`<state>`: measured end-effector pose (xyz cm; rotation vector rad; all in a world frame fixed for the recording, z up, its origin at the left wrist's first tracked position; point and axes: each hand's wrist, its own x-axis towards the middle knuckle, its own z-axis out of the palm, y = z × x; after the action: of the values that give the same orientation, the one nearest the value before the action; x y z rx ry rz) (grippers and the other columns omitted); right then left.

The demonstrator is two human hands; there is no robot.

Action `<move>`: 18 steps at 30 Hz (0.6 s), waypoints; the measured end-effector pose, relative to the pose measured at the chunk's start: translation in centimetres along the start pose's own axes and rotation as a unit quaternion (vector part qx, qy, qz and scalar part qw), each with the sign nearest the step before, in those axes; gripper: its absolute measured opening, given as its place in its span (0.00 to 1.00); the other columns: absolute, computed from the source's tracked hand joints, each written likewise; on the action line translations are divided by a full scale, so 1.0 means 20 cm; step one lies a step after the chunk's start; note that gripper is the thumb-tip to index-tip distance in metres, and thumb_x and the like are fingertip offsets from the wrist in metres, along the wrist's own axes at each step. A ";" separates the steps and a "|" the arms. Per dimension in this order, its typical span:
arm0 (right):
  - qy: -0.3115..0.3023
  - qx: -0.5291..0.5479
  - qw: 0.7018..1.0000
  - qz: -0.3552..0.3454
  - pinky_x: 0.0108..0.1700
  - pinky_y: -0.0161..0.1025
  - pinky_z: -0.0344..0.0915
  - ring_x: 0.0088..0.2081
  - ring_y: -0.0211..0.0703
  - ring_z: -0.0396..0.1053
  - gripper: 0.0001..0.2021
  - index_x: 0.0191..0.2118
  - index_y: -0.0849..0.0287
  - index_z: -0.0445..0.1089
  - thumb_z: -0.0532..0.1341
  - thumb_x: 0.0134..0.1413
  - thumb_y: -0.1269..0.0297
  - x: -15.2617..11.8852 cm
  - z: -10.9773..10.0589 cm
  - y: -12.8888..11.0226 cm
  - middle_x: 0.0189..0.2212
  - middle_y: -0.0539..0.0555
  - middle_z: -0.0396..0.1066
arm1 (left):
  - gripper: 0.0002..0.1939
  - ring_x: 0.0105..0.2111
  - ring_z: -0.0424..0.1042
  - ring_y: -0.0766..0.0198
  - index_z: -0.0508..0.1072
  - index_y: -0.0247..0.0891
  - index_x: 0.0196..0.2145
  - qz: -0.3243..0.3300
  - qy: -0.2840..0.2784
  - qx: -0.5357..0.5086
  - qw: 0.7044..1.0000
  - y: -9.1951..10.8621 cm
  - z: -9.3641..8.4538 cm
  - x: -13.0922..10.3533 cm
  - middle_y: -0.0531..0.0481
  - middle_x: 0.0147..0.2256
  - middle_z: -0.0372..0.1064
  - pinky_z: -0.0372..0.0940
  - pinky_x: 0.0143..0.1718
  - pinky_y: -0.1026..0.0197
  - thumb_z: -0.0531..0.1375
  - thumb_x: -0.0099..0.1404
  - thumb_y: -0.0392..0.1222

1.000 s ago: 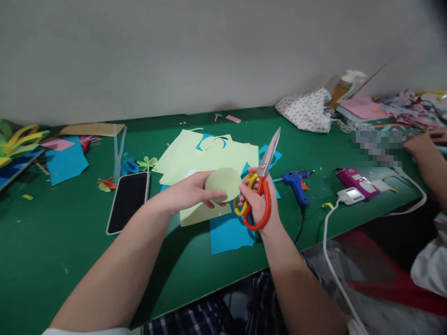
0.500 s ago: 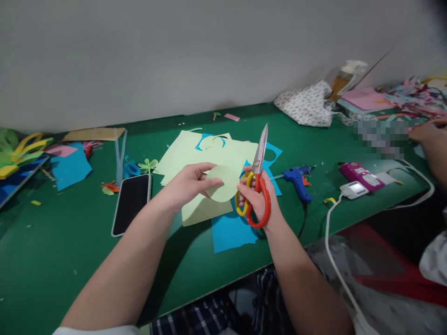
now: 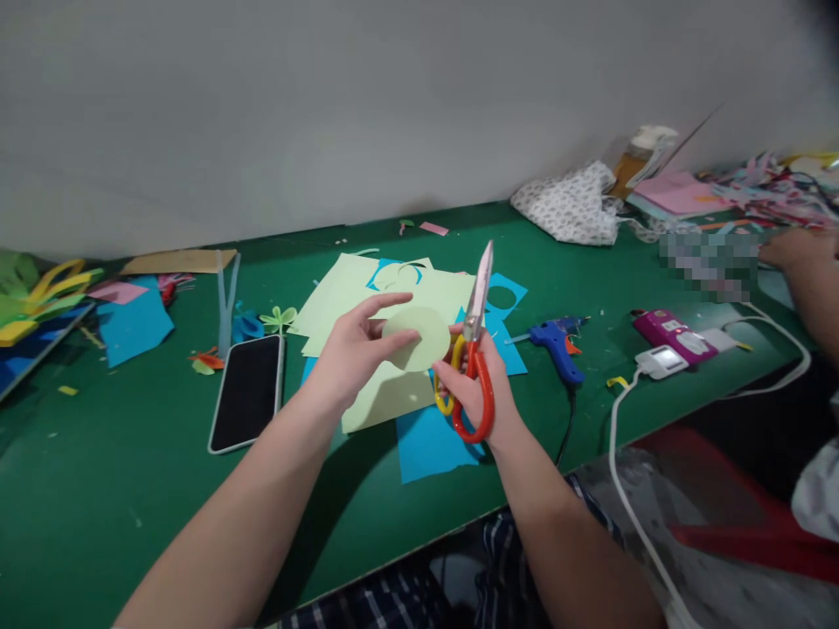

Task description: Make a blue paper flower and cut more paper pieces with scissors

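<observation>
My left hand (image 3: 360, 345) pinches the left side of a pale green paper disc (image 3: 426, 339) between thumb and fingers, its index finger stretched out above. In my right hand (image 3: 481, 380) are scissors (image 3: 478, 301) with one red and one yellow handle loop; their blades are closed and point up. My right fingertips are close to the disc's right edge. Beneath both hands lie pale green sheets (image 3: 328, 306) and blue paper (image 3: 433, 445), with a round hole in one blue piece (image 3: 515, 293) at the right.
A phone (image 3: 247, 393) lies left of the sheets, near paper flowers (image 3: 279, 318). To the right are a blue glue gun (image 3: 557, 348), a purple device (image 3: 678, 336) with a white cable, and another person's hand (image 3: 796, 253). A patterned cloth bag (image 3: 570, 205) rests against the wall.
The scissors and my right hand have moved slightly left and down. My left index finger has lifted off the disc and straightened. The whole view has shifted slightly.
</observation>
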<state>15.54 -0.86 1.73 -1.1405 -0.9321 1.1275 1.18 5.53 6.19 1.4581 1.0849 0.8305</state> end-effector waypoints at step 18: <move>-0.018 0.041 0.999 -0.019 0.27 0.33 0.66 0.25 0.32 0.63 0.19 0.44 0.50 0.56 0.63 0.47 0.57 -0.01 -0.01 0.00 0.29 0.45 0.60 | 0.33 0.41 0.70 0.57 0.60 0.46 0.56 0.057 0.043 0.018 0.997 0.04 0.03 -0.04 0.47 0.49 0.65 0.69 0.39 0.57 0.63 0.53 0.44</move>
<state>15.60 -1.04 1.62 -1.0348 -0.9241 1.1480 1.59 4.67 6.83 1.5382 1.0939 0.9671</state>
